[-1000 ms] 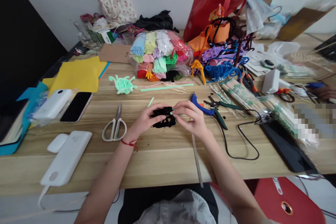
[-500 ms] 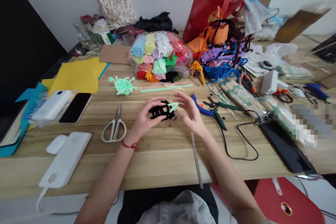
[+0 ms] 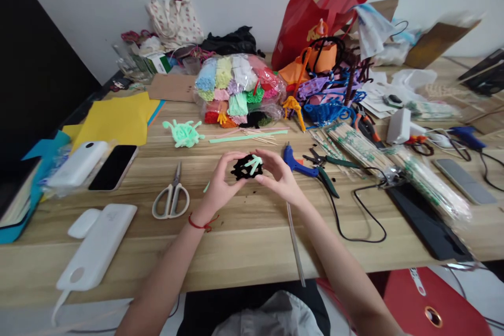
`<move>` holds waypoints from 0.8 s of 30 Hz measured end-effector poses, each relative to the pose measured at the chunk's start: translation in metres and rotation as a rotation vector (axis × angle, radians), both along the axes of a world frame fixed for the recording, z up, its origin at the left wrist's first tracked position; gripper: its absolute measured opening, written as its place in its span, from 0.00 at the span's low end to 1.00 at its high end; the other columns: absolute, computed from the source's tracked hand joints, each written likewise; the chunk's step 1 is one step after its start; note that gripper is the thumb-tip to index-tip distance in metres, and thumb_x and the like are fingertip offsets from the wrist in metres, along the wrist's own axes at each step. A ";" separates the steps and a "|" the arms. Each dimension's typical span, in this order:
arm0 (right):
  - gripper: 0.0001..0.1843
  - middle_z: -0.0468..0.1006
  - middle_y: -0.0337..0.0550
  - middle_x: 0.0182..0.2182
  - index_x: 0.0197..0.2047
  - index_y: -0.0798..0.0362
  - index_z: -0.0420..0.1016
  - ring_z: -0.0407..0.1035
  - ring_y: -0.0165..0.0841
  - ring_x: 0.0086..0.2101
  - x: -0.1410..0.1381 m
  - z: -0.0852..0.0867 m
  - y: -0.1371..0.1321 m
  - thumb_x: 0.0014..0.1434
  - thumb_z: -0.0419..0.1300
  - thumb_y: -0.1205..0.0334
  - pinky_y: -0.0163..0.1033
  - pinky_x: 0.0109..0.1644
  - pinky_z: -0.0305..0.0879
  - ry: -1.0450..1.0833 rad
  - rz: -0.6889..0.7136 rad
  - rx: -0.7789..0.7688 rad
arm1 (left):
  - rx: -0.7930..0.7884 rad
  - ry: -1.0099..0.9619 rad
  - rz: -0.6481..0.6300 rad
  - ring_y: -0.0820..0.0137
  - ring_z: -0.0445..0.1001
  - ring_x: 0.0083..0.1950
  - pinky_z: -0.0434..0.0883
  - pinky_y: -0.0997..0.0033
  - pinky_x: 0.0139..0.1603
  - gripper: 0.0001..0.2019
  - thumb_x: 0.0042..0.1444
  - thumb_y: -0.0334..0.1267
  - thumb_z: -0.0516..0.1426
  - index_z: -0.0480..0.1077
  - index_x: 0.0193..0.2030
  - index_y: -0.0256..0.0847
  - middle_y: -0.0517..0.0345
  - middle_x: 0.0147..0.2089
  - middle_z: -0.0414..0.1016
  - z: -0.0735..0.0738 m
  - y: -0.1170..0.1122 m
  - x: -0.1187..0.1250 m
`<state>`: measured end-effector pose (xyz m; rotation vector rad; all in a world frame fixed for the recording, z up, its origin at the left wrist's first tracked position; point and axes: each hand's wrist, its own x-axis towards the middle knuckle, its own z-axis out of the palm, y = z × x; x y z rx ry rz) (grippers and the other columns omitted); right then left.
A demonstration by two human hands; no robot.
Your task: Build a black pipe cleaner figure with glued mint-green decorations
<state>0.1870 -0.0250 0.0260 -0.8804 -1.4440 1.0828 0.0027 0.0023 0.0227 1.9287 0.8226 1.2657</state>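
Note:
Between my two hands is a black openwork piece made of fuzzy pipe cleaners (image 3: 239,169), with a branched mint-green strip (image 3: 254,164) across its right part. My left hand (image 3: 221,181) is closed around its left side, thumb below and fingers above. From the right, my right hand (image 3: 280,177) grips the piece's edge near the green strip. My fingers partly cover the piece. Just right of my right hand lies a blue glue gun (image 3: 299,164). Scissors with white handles (image 3: 171,200) lie left of my left hand.
Beyond my hands lie a curled mint-green pipe-cleaner shape (image 3: 184,133) and a bag of coloured pipe cleaners (image 3: 241,86). Green-handled pliers (image 3: 327,181) and a black cable (image 3: 350,237) are on the right. A phone (image 3: 113,168) and a white power bank (image 3: 98,247) lie left.
My right hand has moved in from beside the black piece and now grips its right side. The piece has turned, and the green strip shows as a branched shape.

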 end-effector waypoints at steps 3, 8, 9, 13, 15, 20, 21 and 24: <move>0.28 0.68 0.52 0.59 0.60 0.48 0.64 0.65 0.39 0.57 0.004 0.000 0.003 0.57 0.62 0.51 0.50 0.63 0.59 -0.041 -0.081 0.042 | -0.090 0.039 0.044 0.63 0.67 0.59 0.65 0.57 0.61 0.28 0.51 0.37 0.64 0.58 0.57 0.46 0.49 0.57 0.66 -0.010 0.001 0.001; 0.17 0.80 0.49 0.44 0.45 0.52 0.77 0.73 0.38 0.47 0.010 -0.010 0.011 0.64 0.53 0.51 0.48 0.56 0.65 -0.096 -0.357 0.058 | -0.207 0.117 0.056 0.62 0.67 0.60 0.67 0.58 0.59 0.35 0.47 0.38 0.66 0.53 0.59 0.49 0.49 0.58 0.64 -0.022 0.000 0.001; 0.17 0.81 0.48 0.41 0.41 0.52 0.78 0.74 0.38 0.45 0.011 -0.012 0.012 0.63 0.54 0.50 0.47 0.54 0.67 -0.098 -0.376 0.039 | -0.205 0.144 0.053 0.62 0.67 0.60 0.67 0.58 0.59 0.35 0.47 0.38 0.66 0.53 0.59 0.49 0.50 0.58 0.63 -0.022 0.000 0.000; 0.15 0.82 0.47 0.34 0.34 0.53 0.80 0.76 0.39 0.38 0.013 -0.017 0.014 0.56 0.62 0.50 0.44 0.47 0.71 -0.108 -0.392 -0.051 | -0.218 0.216 0.037 0.61 0.68 0.58 0.65 0.55 0.60 0.38 0.42 0.44 0.69 0.55 0.58 0.47 0.49 0.60 0.61 -0.014 0.003 -0.006; 0.15 0.82 0.47 0.32 0.31 0.54 0.80 0.76 0.38 0.35 0.013 -0.017 0.013 0.51 0.66 0.50 0.44 0.44 0.71 -0.109 -0.407 -0.082 | -0.273 0.205 0.063 0.62 0.70 0.56 0.66 0.57 0.59 0.33 0.46 0.48 0.66 0.56 0.56 0.45 0.47 0.60 0.62 -0.010 0.009 -0.014; 0.15 0.81 0.45 0.29 0.30 0.54 0.78 0.75 0.37 0.31 0.011 -0.015 0.012 0.50 0.66 0.49 0.43 0.40 0.71 -0.116 -0.436 -0.088 | -0.264 0.268 0.316 0.66 0.72 0.44 0.69 0.62 0.48 0.15 0.63 0.49 0.47 0.66 0.41 0.40 0.52 0.41 0.73 -0.013 0.028 -0.040; 0.15 0.81 0.45 0.29 0.30 0.54 0.78 0.75 0.36 0.32 0.010 -0.015 0.012 0.51 0.66 0.49 0.42 0.40 0.71 -0.122 -0.434 -0.079 | -0.209 0.396 0.389 0.64 0.71 0.42 0.68 0.60 0.48 0.13 0.60 0.48 0.52 0.67 0.37 0.40 0.53 0.38 0.72 -0.016 0.031 -0.045; 0.15 0.81 0.45 0.29 0.32 0.55 0.77 0.75 0.35 0.32 0.009 -0.016 0.012 0.54 0.63 0.49 0.41 0.41 0.71 -0.144 -0.426 -0.052 | -0.129 0.737 0.481 0.57 0.69 0.44 0.66 0.55 0.50 0.08 0.50 0.41 0.61 0.66 0.31 0.40 0.51 0.36 0.70 -0.027 0.035 -0.052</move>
